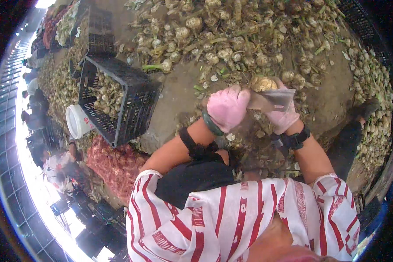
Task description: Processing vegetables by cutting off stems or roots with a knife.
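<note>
My left hand [229,108], in a pink glove, is closed around the handle of a broad-bladed knife [279,98]. The blade points right and lies across the front of my right hand [285,117]. That hand, in a paler pink glove, holds a yellowish garlic bulb [264,84] just above the blade. Part of the right fingers is hidden behind the blade and bulb. Whether the edge touches the bulb cannot be told. Beyond both hands spreads a heap of untrimmed garlic [226,39] with stems and soil.
On the left a black plastic crate [140,98] lies tilted with garlic inside. Beside it are a white bucket [79,121] and a red mesh sack [113,165] of bulbs. More garlic [376,131] covers the ground at right. Another person [59,168] is at lower left.
</note>
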`<action>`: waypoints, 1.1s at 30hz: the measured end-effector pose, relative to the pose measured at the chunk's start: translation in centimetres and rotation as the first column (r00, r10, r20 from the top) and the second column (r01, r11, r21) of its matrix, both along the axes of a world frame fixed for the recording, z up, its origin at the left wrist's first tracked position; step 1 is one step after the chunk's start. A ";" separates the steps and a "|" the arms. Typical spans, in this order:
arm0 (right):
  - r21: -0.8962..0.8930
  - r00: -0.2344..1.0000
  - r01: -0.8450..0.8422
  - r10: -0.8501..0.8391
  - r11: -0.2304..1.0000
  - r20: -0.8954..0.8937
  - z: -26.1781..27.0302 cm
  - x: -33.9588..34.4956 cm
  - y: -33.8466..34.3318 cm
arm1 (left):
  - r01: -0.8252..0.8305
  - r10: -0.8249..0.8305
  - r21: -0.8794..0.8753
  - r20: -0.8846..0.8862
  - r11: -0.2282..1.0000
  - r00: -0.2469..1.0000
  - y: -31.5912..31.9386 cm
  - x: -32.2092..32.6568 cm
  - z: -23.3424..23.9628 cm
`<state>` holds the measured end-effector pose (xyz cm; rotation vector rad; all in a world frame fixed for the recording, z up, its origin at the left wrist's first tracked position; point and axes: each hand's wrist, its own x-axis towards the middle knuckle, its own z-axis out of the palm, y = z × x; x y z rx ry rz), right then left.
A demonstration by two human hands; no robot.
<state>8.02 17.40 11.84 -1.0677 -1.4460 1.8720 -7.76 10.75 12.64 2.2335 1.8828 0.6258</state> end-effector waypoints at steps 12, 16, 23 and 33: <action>-0.158 0.997 0.002 -0.015 0.987 -0.079 3.1 -1.1 -2.7 | -0.359 0.322 -0.549 -0.166 0.755 0.932 -5.1 -7.2 -9.5; -0.093 0.994 0.107 -0.104 0.990 0.031 0.4 -0.6 0.5 | -0.478 0.577 -0.469 0.085 0.742 0.812 -3.5 -3.7 -6.2; -0.436 0.964 0.100 -0.195 0.895 -0.179 -3.3 0.2 0.7 | -0.485 0.558 -0.276 0.409 0.830 0.722 -1.9 -1.1 -2.2; -0.638 0.886 -0.022 -0.281 0.770 -0.370 1.2 0.0 -0.8 | -0.284 0.415 -0.611 0.081 0.739 0.906 -4.1 -4.1 -6.7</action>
